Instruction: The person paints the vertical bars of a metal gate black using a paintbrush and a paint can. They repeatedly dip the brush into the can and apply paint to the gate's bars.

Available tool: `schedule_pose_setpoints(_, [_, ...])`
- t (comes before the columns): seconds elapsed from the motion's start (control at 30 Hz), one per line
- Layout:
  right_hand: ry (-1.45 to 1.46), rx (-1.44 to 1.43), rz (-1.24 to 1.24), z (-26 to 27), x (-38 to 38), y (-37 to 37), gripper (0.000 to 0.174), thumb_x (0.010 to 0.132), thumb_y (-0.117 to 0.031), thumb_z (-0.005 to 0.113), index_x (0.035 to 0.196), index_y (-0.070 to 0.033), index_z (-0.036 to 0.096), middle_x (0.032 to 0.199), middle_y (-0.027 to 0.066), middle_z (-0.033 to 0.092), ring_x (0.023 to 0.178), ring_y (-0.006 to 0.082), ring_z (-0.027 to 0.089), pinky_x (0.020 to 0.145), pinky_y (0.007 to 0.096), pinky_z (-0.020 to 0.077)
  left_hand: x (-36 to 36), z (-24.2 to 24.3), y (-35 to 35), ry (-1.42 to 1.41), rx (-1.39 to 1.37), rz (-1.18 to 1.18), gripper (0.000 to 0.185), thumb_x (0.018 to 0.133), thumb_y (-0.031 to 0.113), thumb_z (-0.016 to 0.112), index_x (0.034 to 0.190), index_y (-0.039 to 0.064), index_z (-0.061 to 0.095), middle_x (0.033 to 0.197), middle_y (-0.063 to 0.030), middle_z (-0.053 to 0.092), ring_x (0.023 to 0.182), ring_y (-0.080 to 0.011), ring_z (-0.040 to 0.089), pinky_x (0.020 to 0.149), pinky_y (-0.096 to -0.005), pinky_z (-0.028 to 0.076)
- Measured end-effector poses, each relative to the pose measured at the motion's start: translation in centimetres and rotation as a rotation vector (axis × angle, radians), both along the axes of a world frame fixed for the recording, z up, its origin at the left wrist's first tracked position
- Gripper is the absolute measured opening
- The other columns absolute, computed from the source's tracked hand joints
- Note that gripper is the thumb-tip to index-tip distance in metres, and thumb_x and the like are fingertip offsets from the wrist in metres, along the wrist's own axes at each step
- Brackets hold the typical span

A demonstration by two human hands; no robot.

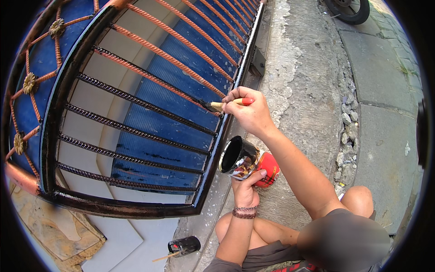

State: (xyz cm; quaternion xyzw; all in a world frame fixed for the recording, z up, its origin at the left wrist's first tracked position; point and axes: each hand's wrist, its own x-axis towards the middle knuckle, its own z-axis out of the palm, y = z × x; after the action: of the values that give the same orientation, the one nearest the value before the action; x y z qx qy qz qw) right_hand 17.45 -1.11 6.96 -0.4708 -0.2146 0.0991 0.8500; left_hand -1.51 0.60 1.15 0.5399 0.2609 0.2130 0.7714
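My right hand grips a paintbrush by its wooden handle, which has a red end. Its dark bristles touch a ribbed steel bar of a metal gate, close to the side rail. That bar is part black and part reddish-brown. Below it, several bars are coated black; those above are reddish-brown. My left hand holds a tilted paint can, dark inside, with black streaks down its printed side. The can is below my right hand, beside the rail.
A small black-stained container with a wooden stick lies on the ground at the bottom. Behind the bars is a blue ribbed panel. Rough concrete runs on the right, beside loose stones and paving slabs. A wheel stands top right.
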Motion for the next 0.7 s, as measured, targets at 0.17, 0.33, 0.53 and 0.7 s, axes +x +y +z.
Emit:
schedule_pose_setpoints(0.17, [0.028,0.017,-0.008,-0.2,0.0,0.1,0.01,0.084,-0.002,0.073,0.092,0.003,0.069,0.092,0.0106,0.074,0.082,0.0145,0.072,0.078,0.0283,0.0587,-0.1,0.1,0.0,0.006,-0.006,0.0,0.065,0.075,-0.014,0.075,0.135,0.004,0.059,0.126,-0.0079,0.067,0.117,-0.0228,0.065,0.106,-0.0396,0.051])
schedule_pose_setpoints(0.33, [0.032,0.014,-0.021,-0.6,-0.2,0.1,0.01,0.084,-0.003,0.074,0.092,0.003,0.069,0.091,0.0099,0.074,0.083,0.0139,0.072,0.078,0.0281,0.0581,-0.2,-0.1,0.2,-0.011,0.005,0.011,0.064,0.076,-0.014,0.075,0.135,0.004,0.059,0.126,-0.0079,0.067,0.117,-0.0226,0.065,0.105,-0.0393,0.051])
schedule_pose_setpoints(0.53, [0.003,0.009,0.001,-0.9,-0.5,0.1,0.012,0.085,-0.004,0.074,0.095,0.002,0.07,0.092,0.0097,0.075,0.084,0.0133,0.072,0.079,0.0281,0.058,-0.3,-0.1,0.3,0.001,-0.003,0.022,0.064,0.076,-0.014,0.075,0.135,0.005,0.059,0.125,-0.0068,0.068,0.119,-0.0229,0.064,0.106,-0.0395,0.05])
schedule_pose_setpoints(0.7, [-0.008,-0.005,-0.025,-1.1,-0.9,-0.1,0.012,0.086,-0.003,0.072,0.095,0.003,0.07,0.088,0.0096,0.075,0.082,0.0135,0.072,0.076,0.0281,0.0579,-0.3,0.0,0.3,-0.011,-0.006,0.052,0.064,0.075,-0.014,0.075,0.134,0.005,0.06,0.125,-0.007,0.068,0.119,-0.0232,0.064,0.106,-0.0399,0.05])
